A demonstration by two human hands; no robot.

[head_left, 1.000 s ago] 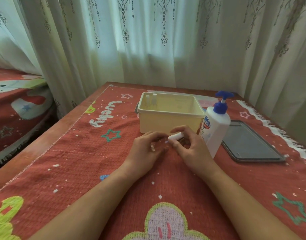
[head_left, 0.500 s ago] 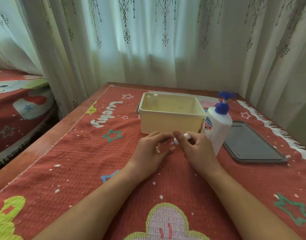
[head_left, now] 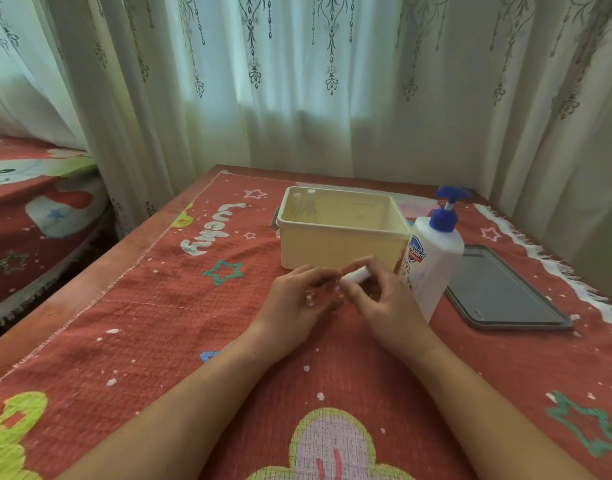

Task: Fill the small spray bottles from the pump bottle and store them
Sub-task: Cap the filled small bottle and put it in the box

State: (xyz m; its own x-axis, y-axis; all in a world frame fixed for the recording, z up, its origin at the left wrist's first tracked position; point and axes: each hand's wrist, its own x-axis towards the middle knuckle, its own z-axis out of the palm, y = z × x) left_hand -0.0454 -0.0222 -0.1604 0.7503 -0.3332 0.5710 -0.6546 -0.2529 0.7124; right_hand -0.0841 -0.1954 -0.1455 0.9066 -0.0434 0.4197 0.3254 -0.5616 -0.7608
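My right hand (head_left: 389,303) pinches a small white spray bottle (head_left: 353,274), which lies almost level in front of the cream box (head_left: 335,251). My left hand (head_left: 297,299) meets it at the bottle's left end, fingers curled round a small clear piece (head_left: 310,299); what that piece is I cannot tell. The white pump bottle (head_left: 432,261) with a blue pump stands upright just right of my right hand. Two small spray bottles (head_left: 306,202) stand in the box's far left corner.
A dark grey tray (head_left: 502,292) lies flat to the right of the pump bottle. The table wears a red patterned cloth (head_left: 179,323). Curtains hang close behind the table, and a bed sits at the far left.
Both hands stay together at the small bottle in front of the box. The bottle's white end has shifted slightly between my fingers; nothing else has moved.
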